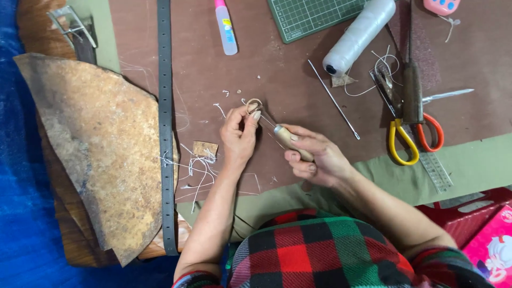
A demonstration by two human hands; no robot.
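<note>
Nearest the camera, the red, green and black plaid garment (pixel 314 250) filled the lower edge of the head view, with both forearms extending from it over the brown surface (pixel 266 69). The right hand (pixel 314 157) was curled shut around the pale wooden handle of an awl (pixel 290 141), whose thin metal shaft pointed up and left toward the other hand. The left hand (pixel 239 133) pinched a small tan leather loop (pixel 254 104) between thumb and fingertips; the loop sat just above the fingertips, held off the surface, with the awl tip meeting it. Just left of the left wrist lay a small square leather scrap (pixel 205 148) among loose white thread offcuts (pixel 194 170). A long grey strap (pixel 165 128) ran vertically down the surface, its left edge overlapped by a large mottled brown leather hide (pixel 90 154). To the right, scissors with one yellow and one orange handle (pixel 416 133) lay over a clear ruler (pixel 434 168), and a long metal needle (pixel 333 100) lay diagonally between them and the hands. Farther off were a spool of white thread (pixel 358 34), a green cutting mat (pixel 312 16) and a glue bottle with a pink cap (pixel 226 26).
</note>
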